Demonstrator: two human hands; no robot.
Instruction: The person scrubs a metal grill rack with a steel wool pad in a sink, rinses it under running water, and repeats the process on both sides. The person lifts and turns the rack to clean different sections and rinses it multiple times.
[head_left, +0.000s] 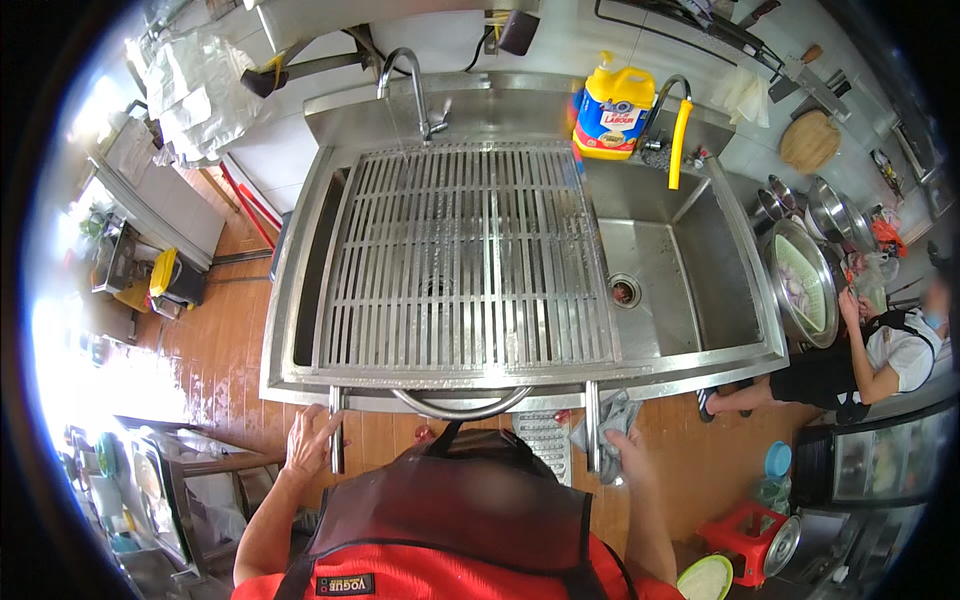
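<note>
A large stainless steel slotted grate (465, 255) lies across the left and middle of a steel sink unit (675, 364). Metal bars stick out at its front edge. My left hand (307, 442) is at the left bar (337, 439), fingers apart; whether it touches the bar is unclear. A wet grey cloth (619, 420) is in my right hand (628, 450), beside the right bar (593, 431). Between the two bars is a curved steel handle (461, 411). A thin stream of water falls from the left faucet (420, 90) onto the grate.
At the back stand a yellow detergent jug (613, 112) and a faucet with a yellow hose (680, 146). The right basin (645, 300) has a drain. A seated person (877, 352) works at the right, near a steel bowl (806, 285). A red stool (742, 536) stands lower right.
</note>
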